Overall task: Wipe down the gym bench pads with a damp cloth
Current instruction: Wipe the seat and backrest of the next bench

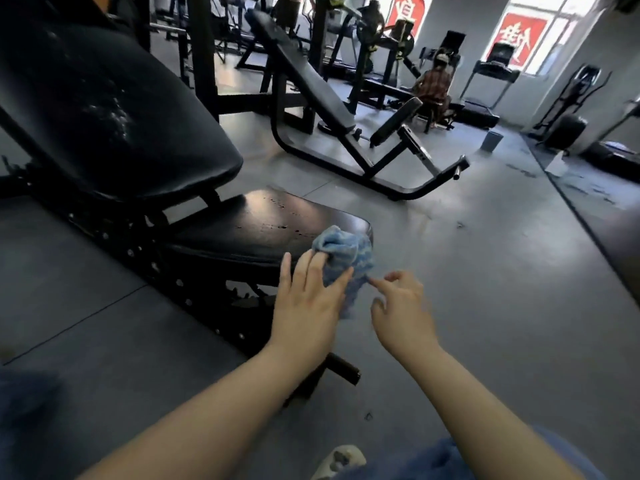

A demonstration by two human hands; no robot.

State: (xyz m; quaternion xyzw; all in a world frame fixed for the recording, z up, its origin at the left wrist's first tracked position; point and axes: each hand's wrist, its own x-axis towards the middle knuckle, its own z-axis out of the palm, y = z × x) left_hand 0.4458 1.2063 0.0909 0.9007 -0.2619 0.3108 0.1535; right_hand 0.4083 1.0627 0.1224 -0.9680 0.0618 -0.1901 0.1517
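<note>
The grey gym floor (485, 271) takes up most of the room, with black machines standing across its far side. The nearest of them is the black bench, whose tilted back pad (114, 116) fills the far left, scuffed with pale marks near its middle. Below it, to the right, the seat pad (263, 226) lies nearly flat, and light glints off small dark droplets on its surface. Farther off, in the middle of the room, a second incline bench (311, 81) stands on a curved black frame. Beyond that, a person (434, 86) in a plaid top sits with their back turned, near a treadmill (485, 88) under bright windows with red signs (521, 34). A small grey bin (491, 141) stands on the floor toward the right.

Near me, two bare forearms reach in from the near edge. The left hand (310, 299) is at the near right corner of the seat pad, with its fingers nearly straight and spread over a crumpled blue cloth (346, 258) that rests on that corner and hangs off the edge below the hand. The right hand (401, 313) is just right of the cloth; its forefinger points at the hanging part, the other fingers are loosely curled, and it holds nothing.
</note>
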